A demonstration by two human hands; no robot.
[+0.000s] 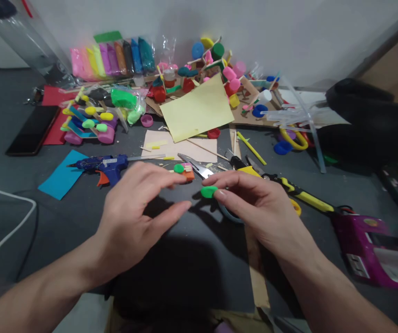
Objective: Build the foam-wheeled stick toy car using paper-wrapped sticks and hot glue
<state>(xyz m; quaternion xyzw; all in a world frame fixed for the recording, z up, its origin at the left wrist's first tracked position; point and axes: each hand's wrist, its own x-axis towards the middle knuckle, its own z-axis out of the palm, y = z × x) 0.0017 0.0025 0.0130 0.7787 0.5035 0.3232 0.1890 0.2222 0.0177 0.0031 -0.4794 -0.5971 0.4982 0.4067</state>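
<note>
Between the thumb and fingers of my right hand (254, 203) is a small flattened green clay disc (208, 192), held above the dark table. My left hand (139, 208) hovers to its left, thumb and fingers apart with nothing between them. Just beyond both hands lies a small orange clay piece (188, 176), with pale sticks and another green clay disc (178, 169) beside it. Scissors (199, 169) lie behind my right hand, their blades pointing away to the left and their handles partly hidden.
A blue glue gun (112, 165) lies left on blue paper (62, 178). Bagged clay sticks (126, 58), small clay models (90, 120) and yellow paper (197, 111) fill the back. A box cutter (303, 196) and a purple device (369, 245) sit at right.
</note>
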